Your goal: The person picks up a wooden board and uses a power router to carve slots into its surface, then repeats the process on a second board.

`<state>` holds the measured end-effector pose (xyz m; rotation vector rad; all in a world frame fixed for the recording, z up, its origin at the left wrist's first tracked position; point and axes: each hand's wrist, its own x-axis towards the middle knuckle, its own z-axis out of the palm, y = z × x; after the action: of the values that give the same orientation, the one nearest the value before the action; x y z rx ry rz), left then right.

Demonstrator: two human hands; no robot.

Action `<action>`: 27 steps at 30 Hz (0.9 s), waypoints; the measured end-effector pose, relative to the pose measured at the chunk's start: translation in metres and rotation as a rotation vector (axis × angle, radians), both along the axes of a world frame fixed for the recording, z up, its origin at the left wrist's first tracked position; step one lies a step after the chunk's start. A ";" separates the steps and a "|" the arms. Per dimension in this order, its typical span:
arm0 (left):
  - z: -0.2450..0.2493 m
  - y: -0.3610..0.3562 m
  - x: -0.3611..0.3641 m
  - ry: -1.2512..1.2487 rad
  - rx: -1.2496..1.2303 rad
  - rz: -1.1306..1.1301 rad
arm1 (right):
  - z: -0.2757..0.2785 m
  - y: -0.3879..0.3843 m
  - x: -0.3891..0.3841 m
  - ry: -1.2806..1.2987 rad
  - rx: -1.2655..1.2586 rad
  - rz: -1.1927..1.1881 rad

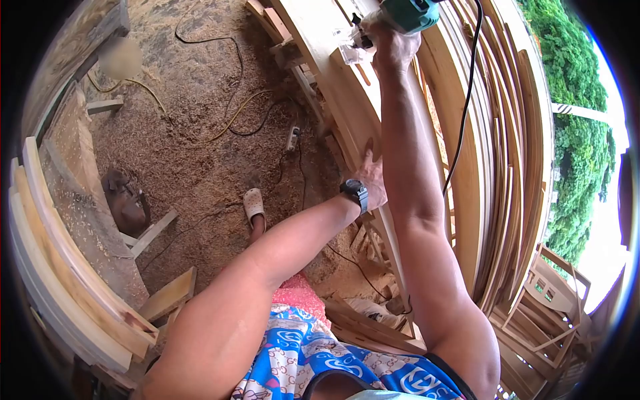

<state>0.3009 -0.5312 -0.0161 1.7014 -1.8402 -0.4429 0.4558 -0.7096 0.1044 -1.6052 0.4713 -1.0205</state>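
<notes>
My right hand (393,47) is stretched forward and grips a green power tool (410,15) with a clear base, pressed on the top of a curved pale wooden piece (333,60). A black cord (463,107) runs from the tool down past my right arm. My left hand (372,177), with a black watch (355,192) on the wrist, lies flat against the edge of the same curved piece lower down; my right arm hides part of it.
Several curved wooden strips (513,167) are stacked at the right. More curved boards (60,267) lie at the left. The ground is covered in sawdust (187,147) with cables and a power strip (292,138). My sandalled foot (254,205) stands below. Wood offcuts lie around.
</notes>
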 end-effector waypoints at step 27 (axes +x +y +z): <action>0.010 -0.025 0.005 0.368 -0.072 -0.012 | 0.014 0.018 0.003 -0.199 0.092 0.214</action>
<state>0.3054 -0.5558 -0.0064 1.4489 -1.5793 -0.6400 0.4592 -0.6915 0.1184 -1.4222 0.2038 -0.9693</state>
